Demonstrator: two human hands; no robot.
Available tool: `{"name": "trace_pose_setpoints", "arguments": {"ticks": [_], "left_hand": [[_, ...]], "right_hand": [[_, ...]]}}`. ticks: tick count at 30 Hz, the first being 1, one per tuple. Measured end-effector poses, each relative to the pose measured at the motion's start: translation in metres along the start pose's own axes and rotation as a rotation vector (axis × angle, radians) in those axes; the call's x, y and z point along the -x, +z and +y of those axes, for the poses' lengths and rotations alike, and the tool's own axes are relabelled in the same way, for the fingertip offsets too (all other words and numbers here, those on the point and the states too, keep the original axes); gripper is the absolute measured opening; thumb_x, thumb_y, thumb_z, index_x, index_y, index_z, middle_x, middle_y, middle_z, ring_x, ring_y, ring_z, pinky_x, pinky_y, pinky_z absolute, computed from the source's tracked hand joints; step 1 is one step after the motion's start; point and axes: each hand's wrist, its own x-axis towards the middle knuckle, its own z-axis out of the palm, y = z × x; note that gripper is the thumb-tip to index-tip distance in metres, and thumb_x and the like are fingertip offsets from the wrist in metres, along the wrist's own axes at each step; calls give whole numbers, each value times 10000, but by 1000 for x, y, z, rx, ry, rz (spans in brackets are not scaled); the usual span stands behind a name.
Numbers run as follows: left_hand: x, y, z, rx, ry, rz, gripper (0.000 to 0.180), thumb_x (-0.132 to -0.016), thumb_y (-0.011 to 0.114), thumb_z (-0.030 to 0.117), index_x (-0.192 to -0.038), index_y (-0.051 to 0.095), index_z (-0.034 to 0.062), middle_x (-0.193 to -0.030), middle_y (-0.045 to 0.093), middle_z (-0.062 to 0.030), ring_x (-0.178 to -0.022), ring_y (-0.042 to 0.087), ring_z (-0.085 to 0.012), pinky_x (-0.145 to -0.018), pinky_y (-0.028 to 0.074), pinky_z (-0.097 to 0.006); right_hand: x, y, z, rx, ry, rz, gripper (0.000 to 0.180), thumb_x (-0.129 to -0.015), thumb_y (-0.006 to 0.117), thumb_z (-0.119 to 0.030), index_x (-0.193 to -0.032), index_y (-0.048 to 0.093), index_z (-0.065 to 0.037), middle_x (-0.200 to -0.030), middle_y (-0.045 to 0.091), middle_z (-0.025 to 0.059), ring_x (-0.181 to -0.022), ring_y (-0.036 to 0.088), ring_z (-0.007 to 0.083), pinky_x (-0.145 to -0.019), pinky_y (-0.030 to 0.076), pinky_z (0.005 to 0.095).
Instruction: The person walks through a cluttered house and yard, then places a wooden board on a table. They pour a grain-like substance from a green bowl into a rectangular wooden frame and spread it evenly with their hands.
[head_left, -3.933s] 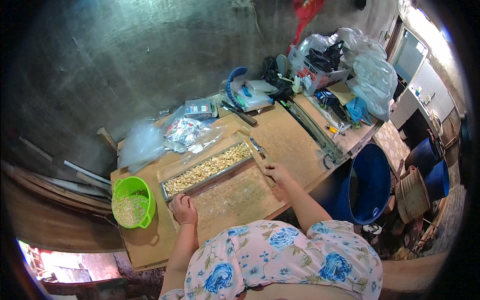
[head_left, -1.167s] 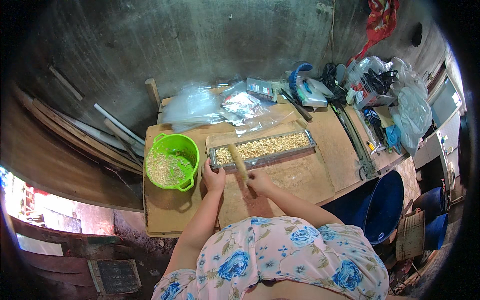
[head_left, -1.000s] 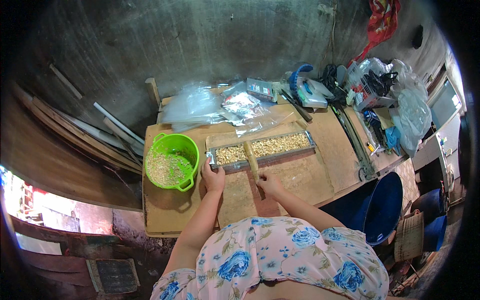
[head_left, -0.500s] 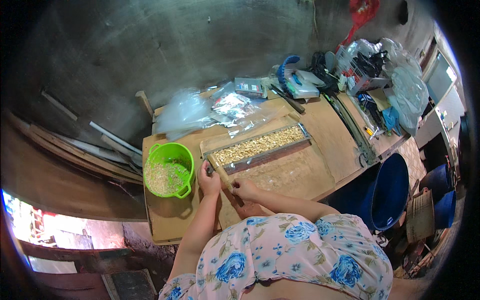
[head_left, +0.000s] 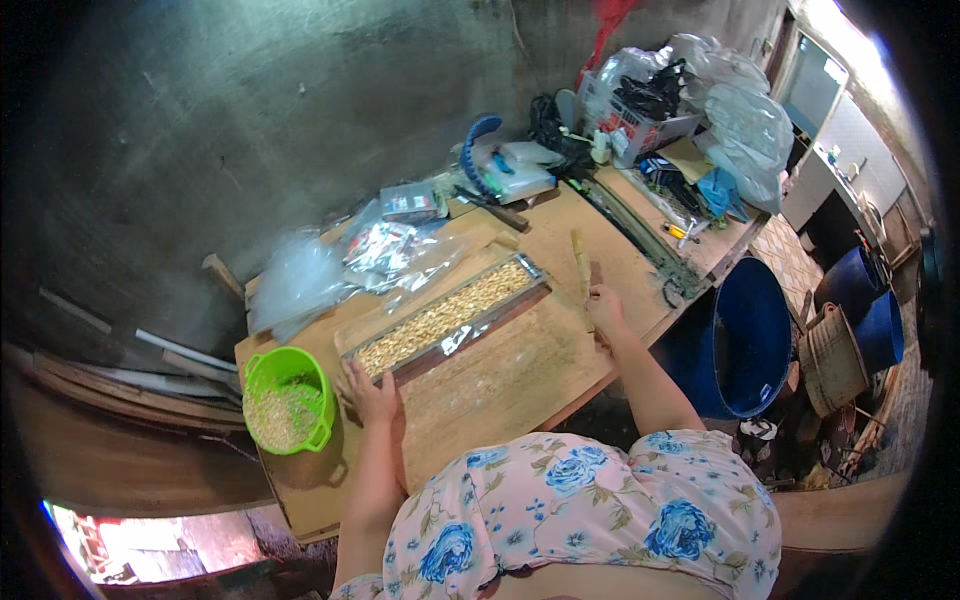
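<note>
Both hands are busy: the left hand (head_left: 372,392) presses flat on the near end of the long tray (head_left: 450,317) at frame centre, while the right hand (head_left: 604,306) grips a wooden stick (head_left: 580,272). Steadying that tray firmly seems wise before levelling.

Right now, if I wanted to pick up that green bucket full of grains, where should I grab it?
Probably by the rim of the green bucket, with a hand on each side, coming from above. It stands upright and open on the wooden table, filled with grains, so a level two-sided lift should keep it from spilling. The left hand is beside it.
</note>
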Motion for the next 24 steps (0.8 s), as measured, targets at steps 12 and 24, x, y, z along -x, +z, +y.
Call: {"name": "trace_pose_setpoints", "arguments": {"ticks": [12, 24], "left_hand": [[-8, -7, 36, -304, -16, -129, 706, -833, 515, 423, -1392, 285, 59, -1477, 228, -123, -1362, 174, -344, -1027, 72, -661], [-6, -2, 43, -315, -148, -71, 669, -855, 476, 434, -1374, 323, 41, -1477, 226, -142, -1371, 161, -332, -1053, 47, -620]], "right_hand": [[-31, 1, -52, 267, 13, -231, 406, -776, 521, -127, -1181, 549, -103, -1300, 430, 200, -1198, 423, 352, -980, 346, 463], [-34, 39, -77, 204, -460, -339, 656, -763, 531, -44, -1378, 322, -136, -1474, 229, 76, -1359, 173, 354, -1016, 217, 629]]}}
